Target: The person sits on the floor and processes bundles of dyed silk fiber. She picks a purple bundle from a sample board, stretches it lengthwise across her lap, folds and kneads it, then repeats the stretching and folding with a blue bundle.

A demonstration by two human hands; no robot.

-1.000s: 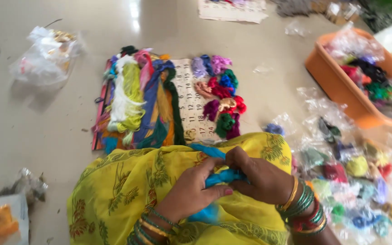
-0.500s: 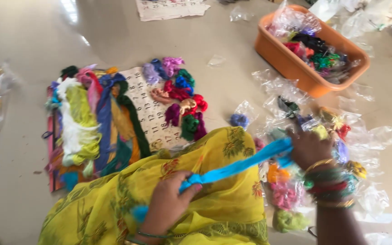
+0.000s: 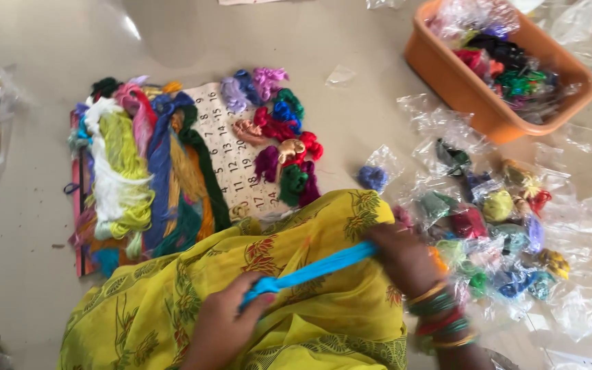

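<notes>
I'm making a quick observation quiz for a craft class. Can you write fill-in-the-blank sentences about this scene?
1. The left hand and right hand stretch a skein of ____ thread between them.
2. The tub on the floor, holding bagged thread, is ____ in colour.
3. The hands work over a lap covered in ____ printed cloth.
4. Long thread skeins lie across a ____ page of numbers.

Missing words: blue; orange; yellow; calendar

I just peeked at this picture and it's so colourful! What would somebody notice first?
Probably the bright blue thread bundle stretched between the left hand and the right hand, over the yellow cloth on the lap. Next, the rainbow of thread skeins on the floor ahead, and the orange tub top right.
</notes>
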